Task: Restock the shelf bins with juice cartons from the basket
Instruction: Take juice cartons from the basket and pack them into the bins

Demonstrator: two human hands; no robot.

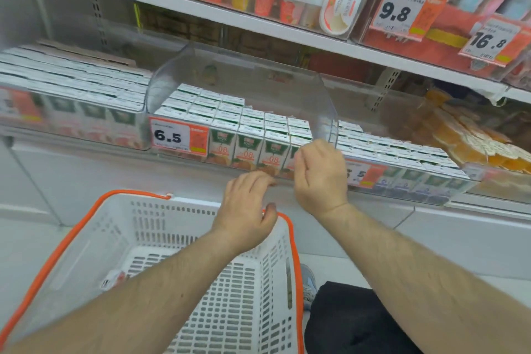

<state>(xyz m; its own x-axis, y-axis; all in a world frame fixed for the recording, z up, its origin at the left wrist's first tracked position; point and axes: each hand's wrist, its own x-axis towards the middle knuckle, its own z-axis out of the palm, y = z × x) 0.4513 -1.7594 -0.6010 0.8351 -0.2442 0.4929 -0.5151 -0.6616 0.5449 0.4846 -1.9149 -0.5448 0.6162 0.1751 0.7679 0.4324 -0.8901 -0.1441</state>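
**Topping up the middle bin, basket nearly spent**

We are at the front of the middle shelf bin [184, 77], the clear-walled one carrying the 6.5 price tag [178, 136]. Our right hand [320, 174] is up at the bin's front right corner, fingers curled in against the outermost juice carton [290, 158] of the front row; it looks as though we are seating or squaring that carton, though the fingers hide how they grip it. Our left hand [247, 207] sits lower, just in front of the bin's bottom edge, fingers loosely bent with the tips touching the shelf lip under the cartons and nothing held in it.

The juice cartons [247, 135] fill the bin in tight upright rows, with the front row of orange-labelled faces reaching right across. The neighbouring bins left and right look full as well. The white basket [149, 210] with the orange handle stands below our arms, and what we can see of its floor is bare apart from one small package [113, 280] lying at the left side; it is too blurred for us to say whether it is a carton.

We judge the step in hand to be settling the last carton of this row. Next we would need to let go, drop a hand into the basket for that remaining item, and find a bin with a gap to take it, since this one seems to have little room left.
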